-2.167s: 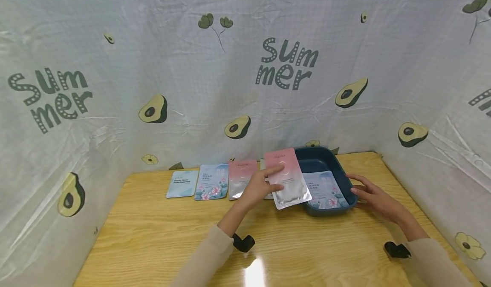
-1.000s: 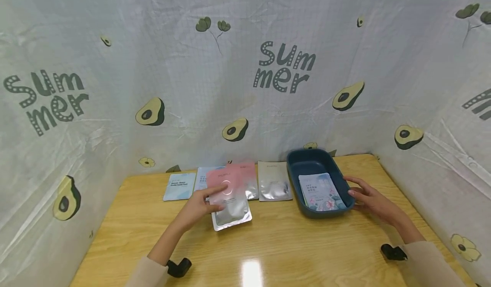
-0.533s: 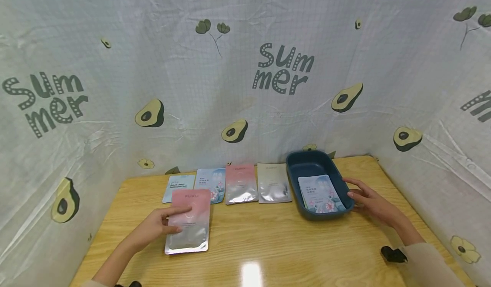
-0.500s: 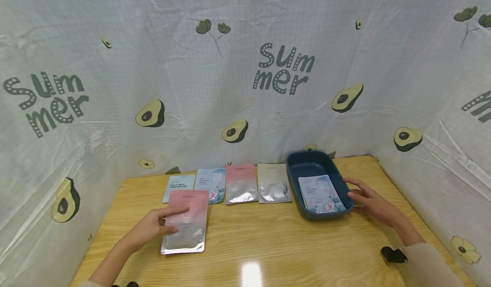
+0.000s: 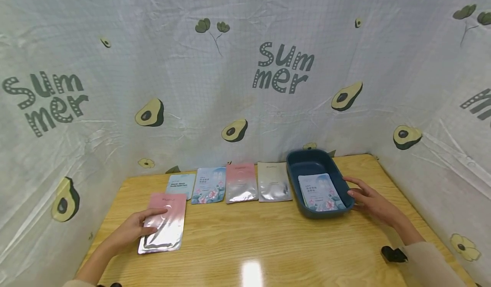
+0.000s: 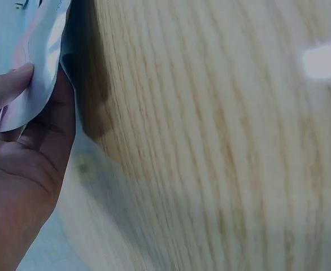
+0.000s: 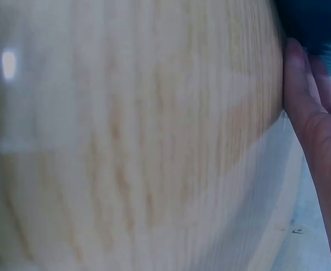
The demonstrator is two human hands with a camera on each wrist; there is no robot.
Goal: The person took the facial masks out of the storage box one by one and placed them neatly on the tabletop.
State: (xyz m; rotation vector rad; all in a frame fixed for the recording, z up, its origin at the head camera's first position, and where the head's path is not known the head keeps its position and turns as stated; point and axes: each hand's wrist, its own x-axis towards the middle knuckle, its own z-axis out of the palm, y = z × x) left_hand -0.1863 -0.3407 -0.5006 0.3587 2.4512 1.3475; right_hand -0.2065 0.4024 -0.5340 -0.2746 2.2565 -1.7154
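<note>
While L hand [image 5: 134, 228] is pinching the pink packet [image 5: 171, 222] by its left edge, lower left of frame, R hand [image 5: 371, 200] is resting relaxed fingers against the blue tub [image 5: 308, 167], lower right. Packet's prob. feeling light, bendy, slick; mid-edge pinch is likely holding best.

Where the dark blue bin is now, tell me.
In the head view, the dark blue bin sits right of centre on the table, between the beige pouch and the right hand, which touches its side.
</note>
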